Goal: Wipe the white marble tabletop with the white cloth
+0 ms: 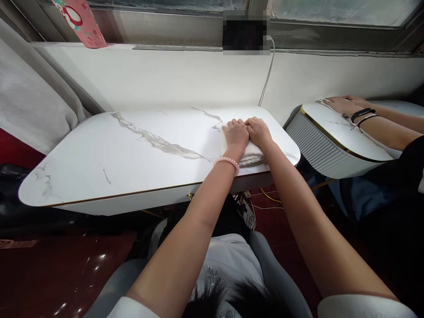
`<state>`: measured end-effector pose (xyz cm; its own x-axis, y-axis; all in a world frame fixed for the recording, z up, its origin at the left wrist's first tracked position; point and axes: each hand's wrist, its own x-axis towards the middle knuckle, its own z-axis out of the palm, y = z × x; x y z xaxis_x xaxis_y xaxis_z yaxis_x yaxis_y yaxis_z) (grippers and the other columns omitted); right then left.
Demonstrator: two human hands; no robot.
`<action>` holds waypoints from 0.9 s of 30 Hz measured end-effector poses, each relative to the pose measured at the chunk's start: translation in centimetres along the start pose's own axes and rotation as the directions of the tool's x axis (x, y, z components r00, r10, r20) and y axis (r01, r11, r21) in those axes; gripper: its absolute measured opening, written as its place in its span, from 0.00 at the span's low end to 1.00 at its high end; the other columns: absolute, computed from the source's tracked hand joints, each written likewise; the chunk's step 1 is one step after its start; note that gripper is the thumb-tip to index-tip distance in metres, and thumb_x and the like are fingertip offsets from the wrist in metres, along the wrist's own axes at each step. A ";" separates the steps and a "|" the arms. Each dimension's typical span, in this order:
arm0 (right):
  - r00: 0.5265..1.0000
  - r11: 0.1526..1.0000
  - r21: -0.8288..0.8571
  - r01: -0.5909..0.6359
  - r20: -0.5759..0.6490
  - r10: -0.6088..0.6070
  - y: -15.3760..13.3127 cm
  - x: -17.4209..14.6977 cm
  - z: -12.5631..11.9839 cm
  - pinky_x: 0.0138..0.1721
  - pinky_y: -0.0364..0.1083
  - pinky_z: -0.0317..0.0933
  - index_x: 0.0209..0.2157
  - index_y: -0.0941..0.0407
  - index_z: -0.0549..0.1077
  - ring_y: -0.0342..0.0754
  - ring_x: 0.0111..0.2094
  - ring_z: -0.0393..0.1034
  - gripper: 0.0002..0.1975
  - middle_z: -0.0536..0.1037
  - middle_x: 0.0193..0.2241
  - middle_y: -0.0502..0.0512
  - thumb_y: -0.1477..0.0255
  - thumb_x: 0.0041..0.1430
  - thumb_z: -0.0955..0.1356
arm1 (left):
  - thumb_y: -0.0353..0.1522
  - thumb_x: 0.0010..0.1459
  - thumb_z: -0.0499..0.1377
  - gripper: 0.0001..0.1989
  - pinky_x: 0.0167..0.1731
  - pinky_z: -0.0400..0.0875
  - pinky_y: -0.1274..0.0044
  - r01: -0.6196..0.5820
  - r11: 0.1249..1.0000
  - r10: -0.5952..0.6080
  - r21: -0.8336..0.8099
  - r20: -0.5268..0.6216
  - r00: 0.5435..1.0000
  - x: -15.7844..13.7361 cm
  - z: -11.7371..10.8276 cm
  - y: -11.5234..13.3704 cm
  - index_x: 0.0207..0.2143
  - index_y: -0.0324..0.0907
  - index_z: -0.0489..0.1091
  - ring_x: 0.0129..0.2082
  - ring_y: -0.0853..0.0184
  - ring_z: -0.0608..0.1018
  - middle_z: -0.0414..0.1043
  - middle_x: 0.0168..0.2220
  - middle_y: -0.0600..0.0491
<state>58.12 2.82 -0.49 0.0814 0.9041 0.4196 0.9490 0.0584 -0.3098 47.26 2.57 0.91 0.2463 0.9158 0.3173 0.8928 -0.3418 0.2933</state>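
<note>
A folded white towel lies on the right part of a white, marble-patterned tabletop. My left hand presses on the towel from above, fingers curled over its far side. Right beside it, my right hand grips the same towel, and the two hands touch. Much of the towel is hidden under them. A pink beaded bracelet circles my left wrist.
To the right, another person's hands rest on a cloth on a second, ribbed table. A white cable runs down the wall behind. A pink patterned packet stands on the ledge, and a grey curtain hangs left.
</note>
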 end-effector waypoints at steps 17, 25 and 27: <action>0.997 0.995 0.052 -0.080 -0.014 0.080 3.2 8.2 2.4 0.48 0.56 0.61 0.31 0.53 0.70 0.57 0.45 0.66 0.10 0.76 0.39 0.59 0.76 0.56 0.58 | 0.29 0.68 0.44 0.14 0.50 0.61 0.66 0.022 1.000 -0.022 0.008 -0.023 0.999 8.0 3.2 0.2 0.46 0.38 0.67 0.50 0.56 0.70 0.71 0.49 0.41; 0.996 0.994 0.094 -0.064 -0.049 0.069 7.2 14.9 4.7 0.47 0.55 0.63 0.29 0.53 0.71 0.57 0.44 0.68 0.11 0.77 0.36 0.58 0.75 0.55 0.59 | 0.28 0.66 0.43 0.15 0.52 0.60 0.63 0.011 1.000 -0.011 0.006 -0.042 0.999 15.0 5.8 0.8 0.47 0.38 0.67 0.51 0.54 0.70 0.71 0.49 0.39; 0.997 0.993 0.096 -0.063 -0.048 0.068 8.2 16.3 5.1 0.47 0.54 0.63 0.30 0.53 0.72 0.56 0.44 0.68 0.11 0.77 0.36 0.59 0.75 0.55 0.59 | 0.28 0.66 0.43 0.15 0.52 0.60 0.63 0.016 1.000 -0.016 0.007 -0.045 0.999 16.3 6.3 1.2 0.47 0.37 0.67 0.51 0.54 0.69 0.71 0.49 0.39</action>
<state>65.69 20.15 -0.53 0.1600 0.8848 0.4377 0.9083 0.0416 -0.4162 54.70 18.47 0.71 0.2152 0.9107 0.3525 0.8992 -0.3256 0.2922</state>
